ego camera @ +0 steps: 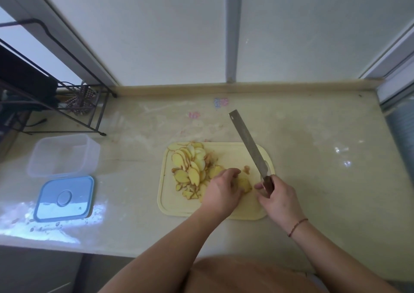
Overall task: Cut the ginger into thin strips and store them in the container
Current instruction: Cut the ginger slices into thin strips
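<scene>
Both forearms reach in from the near edge of the worktop (313,158). Right hand (279,199) grips the handle of a cleaver-type knife (248,143), fingers wrapped round it; blade lifted, angling away toward the far edge, tip clear of the board. A thin cord bracelet (298,226) sits on the right wrist. Left hand (220,192) has its fingers curled down over a small ginger piece (244,184) near the middle of the cutting board (177,205), holding it in place.

Cutting board lies pale yellow near the worktop's centre. Pile of ginger slices (190,165) covers the board's left half, spreading to its far left corner; a few small scraps near the board's near left part.

Toward the left edge: blue lid (65,198) flat on the worktop, and just beyond it the clear container (63,155), uncovered. Far left corner holds a dark wire rack (74,104).
</scene>
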Motion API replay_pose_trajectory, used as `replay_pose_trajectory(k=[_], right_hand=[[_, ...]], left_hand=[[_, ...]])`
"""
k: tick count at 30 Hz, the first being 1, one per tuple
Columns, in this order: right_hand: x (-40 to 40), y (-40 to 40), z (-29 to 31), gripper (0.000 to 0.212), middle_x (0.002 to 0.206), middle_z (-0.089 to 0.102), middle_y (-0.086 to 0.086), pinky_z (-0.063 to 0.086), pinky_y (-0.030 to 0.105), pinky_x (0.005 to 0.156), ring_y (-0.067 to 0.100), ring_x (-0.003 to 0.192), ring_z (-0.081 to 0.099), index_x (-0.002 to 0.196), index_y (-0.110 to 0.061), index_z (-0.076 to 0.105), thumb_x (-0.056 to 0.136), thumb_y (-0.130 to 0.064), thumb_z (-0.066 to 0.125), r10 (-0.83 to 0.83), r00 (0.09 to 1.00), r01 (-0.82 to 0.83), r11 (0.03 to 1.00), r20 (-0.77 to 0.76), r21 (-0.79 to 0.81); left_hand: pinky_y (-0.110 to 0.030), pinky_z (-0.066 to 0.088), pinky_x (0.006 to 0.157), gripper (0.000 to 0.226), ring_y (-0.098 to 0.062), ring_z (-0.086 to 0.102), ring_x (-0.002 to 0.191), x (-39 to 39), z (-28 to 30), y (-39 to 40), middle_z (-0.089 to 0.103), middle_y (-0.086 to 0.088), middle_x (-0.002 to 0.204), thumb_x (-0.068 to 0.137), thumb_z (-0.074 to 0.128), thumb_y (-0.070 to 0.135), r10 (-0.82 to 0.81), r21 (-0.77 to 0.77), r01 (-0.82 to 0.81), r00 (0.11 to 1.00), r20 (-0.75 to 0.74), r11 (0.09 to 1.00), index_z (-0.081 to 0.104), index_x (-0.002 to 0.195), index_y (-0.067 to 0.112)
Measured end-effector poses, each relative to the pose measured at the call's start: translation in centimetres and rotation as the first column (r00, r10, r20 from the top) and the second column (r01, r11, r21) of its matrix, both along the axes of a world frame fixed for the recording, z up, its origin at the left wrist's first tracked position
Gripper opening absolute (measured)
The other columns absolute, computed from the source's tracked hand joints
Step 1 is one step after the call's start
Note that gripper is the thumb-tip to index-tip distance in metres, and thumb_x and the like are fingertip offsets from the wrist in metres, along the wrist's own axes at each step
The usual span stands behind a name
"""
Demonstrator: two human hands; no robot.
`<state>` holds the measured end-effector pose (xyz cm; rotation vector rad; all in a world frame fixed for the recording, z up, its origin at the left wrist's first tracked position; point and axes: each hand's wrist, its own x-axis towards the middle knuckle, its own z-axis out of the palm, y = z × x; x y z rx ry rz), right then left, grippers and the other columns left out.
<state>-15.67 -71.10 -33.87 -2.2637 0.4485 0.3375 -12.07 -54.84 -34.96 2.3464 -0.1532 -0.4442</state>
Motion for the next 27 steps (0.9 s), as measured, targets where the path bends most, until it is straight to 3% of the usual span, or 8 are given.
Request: replay_pose_trajectory(k=[5, 9, 13, 18, 20, 24, 27], right_hand=[[-0.1, 0.3, -0.4, 0.016, 0.087, 0.064, -0.021, 0.043, 0.019, 0.077, 0.01, 0.081, 0.061, 0.095, -0.018, 0.066, 0.084, -0.015, 0.076, -0.023, 0.999, 0.023, 1.0, 0.022, 0.014], [0.4, 0.6, -0.5, 0.02, 0.085, 0.063, -0.022, 0.041, 0.019, 0.074, 0.01, 0.079, 0.059, 0.093, -0.022, 0.062, 0.082, -0.014, 0.077, -0.025, 0.999, 0.024, 0.999, 0.029, 0.03], [0.6, 0.4, -0.9, 0.019, 0.091, 0.072, -0.01, 0.048, 0.026, 0.076, 0.019, 0.084, 0.065, 0.095, -0.017, 0.065, 0.08, -0.015, 0.077, -0.02, 1.0, 0.02, 0.999, 0.011, 0.029], [0.6, 0.5, -1.0, 0.02, 0.092, 0.074, -0.006, 0.052, 0.031, 0.078, 0.024, 0.088, 0.067, 0.097, -0.016, 0.067, 0.079, -0.013, 0.075, -0.019, 1.0, 0.019, 0.999, 0.002, 0.038], [0.7, 0.6, -1.0, 0.021, 0.093, 0.074, -0.004, 0.052, 0.031, 0.078, 0.024, 0.089, 0.067, 0.098, -0.016, 0.066, 0.079, -0.014, 0.076, -0.019, 1.0, 0.02, 0.999, -0.004, 0.036], [0.9, 0.6, -0.9, 0.021, 0.094, 0.074, -0.001, 0.051, 0.031, 0.077, 0.025, 0.089, 0.067, 0.097, -0.015, 0.065, 0.079, -0.016, 0.076, -0.008, 1.0, 0.008, 1.0, -0.019, 0.025], [0.8, 0.4, -0.7, 0.02, 0.089, 0.07, -0.012, 0.045, 0.024, 0.076, 0.018, 0.085, 0.064, 0.098, -0.016, 0.065, 0.082, -0.013, 0.075, 0.0, 1.0, 0.0, 0.999, -0.007, 0.037]], left_hand=[[-0.021, 0.048, 0.088, 0.045, -0.01, 0.057, 0.094, 0.3, 0.1, -0.5, 0.061, 0.007, 0.106, 0.085, 0.071, 0.013, 0.074, -0.02, -0.075, 0.996, -0.056, 0.997, 0.062, 0.129, 0.02], [-0.016, 0.044, 0.08, 0.042, -0.009, 0.055, 0.084, 0.4, 0.3, -0.8, 0.059, 0.008, 0.105, 0.083, 0.073, 0.011, 0.095, -0.042, -0.097, 0.994, -0.048, 0.994, 0.065, 0.124, 0.019], [-0.016, 0.041, 0.078, 0.045, -0.01, 0.053, 0.085, 0.5, 0.2, -1.2, 0.058, 0.009, 0.1, 0.08, 0.066, 0.001, 0.055, -0.039, -0.056, 0.998, -0.018, 0.998, 0.066, 0.122, 0.017], [-0.005, 0.036, 0.08, 0.046, -0.011, 0.058, 0.092, 0.3, -0.3, -1.4, 0.06, 0.003, 0.118, 0.081, 0.071, 0.006, 0.111, -0.032, -0.111, 0.994, -0.017, 0.993, 0.064, 0.126, 0.013], [-0.007, 0.037, 0.081, 0.046, -0.011, 0.058, 0.092, 0.4, -0.4, -1.4, 0.062, 0.002, 0.119, 0.082, 0.072, 0.007, 0.102, -0.033, -0.103, 0.995, -0.018, 0.994, 0.064, 0.127, 0.014], [-0.008, 0.037, 0.079, 0.048, -0.009, 0.053, 0.088, 0.4, -0.3, -1.6, 0.061, 0.006, 0.105, 0.08, 0.067, 0.0, 0.075, -0.049, -0.076, 0.997, -0.016, 0.996, 0.066, 0.125, 0.018], [-0.009, 0.037, 0.081, 0.048, -0.01, 0.053, 0.093, 0.0, -0.4, -1.5, 0.055, 0.01, 0.099, 0.078, 0.067, -0.002, 0.071, -0.038, -0.07, 0.996, 0.045, 0.997, 0.068, 0.122, 0.018]])
